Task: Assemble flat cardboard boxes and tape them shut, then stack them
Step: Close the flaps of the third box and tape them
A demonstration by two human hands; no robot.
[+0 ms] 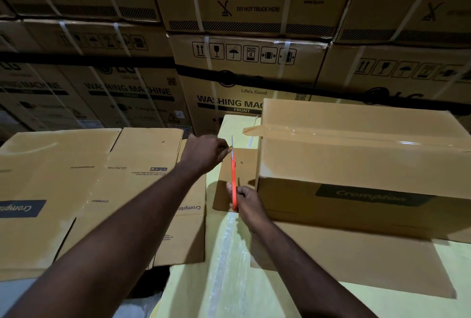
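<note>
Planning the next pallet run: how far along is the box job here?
Done: one box stands assembled, tape across its top. In hand: the right hand grips an orange cutter; the left hand curls by its blade tip, holding something unclear. Left: the flat cartons await assembling, taping, stacking.

I'm in a warehouse: strapped washing-machine cartons [254, 93] stacked in a wall from nine to three o'clock, handling symbols [243, 53] printed at twelve, flattened boxes [89, 190] piled at nine.
</note>
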